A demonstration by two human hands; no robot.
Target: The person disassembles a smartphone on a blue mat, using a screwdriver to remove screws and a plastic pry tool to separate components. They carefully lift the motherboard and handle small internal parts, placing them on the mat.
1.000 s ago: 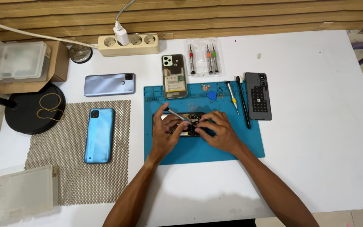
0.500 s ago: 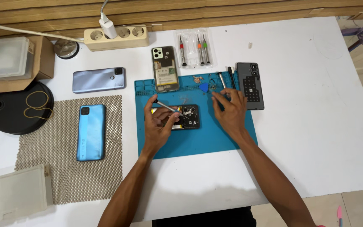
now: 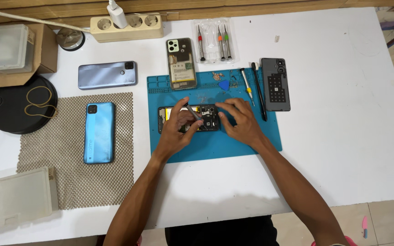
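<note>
Since half a second ago the right hand [image 3: 240,122] has come back from the tools at the mat's far edge to the opened phone [image 3: 189,119]. It steadies the phone's right end with fingers pressed down, closed on nothing. The left hand [image 3: 178,127] pinches a slim metal tool [image 3: 192,111] over the exposed board. The phone lies mid blue mat [image 3: 251,136]; it looks light, stiff and fragile, best held by its frame edges.

Opened phone [image 3: 192,119]: middle hidden under both hands' fingers [image 3: 226,109]. Tool tip in left hand [image 3: 176,130]: too small to tell. Clear plastic box [image 3: 12,198]: cut off at left edge.
</note>
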